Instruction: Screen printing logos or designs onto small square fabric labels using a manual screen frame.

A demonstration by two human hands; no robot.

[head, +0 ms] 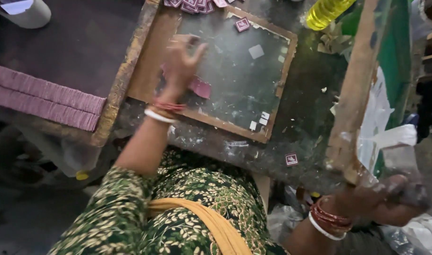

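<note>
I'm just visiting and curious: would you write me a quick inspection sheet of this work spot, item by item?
Surface: dark, stained worktable bearing a wooden-framed dark board, smeared and scuffed.
Job's things: small pink square labels on the board; more at its top edge; one stray label on the table edge.
Clutter: white paper scraps, a bottle of yellow liquid, long pink stacks at left.
Hands: left hand spread flat on the board; right hand low by crumpled plastic sheeting, blurred, grip unclear.
Cables: nothing seen.
Surroundings: a green, wooden-edged panel at right; dim floor at left.
</note>
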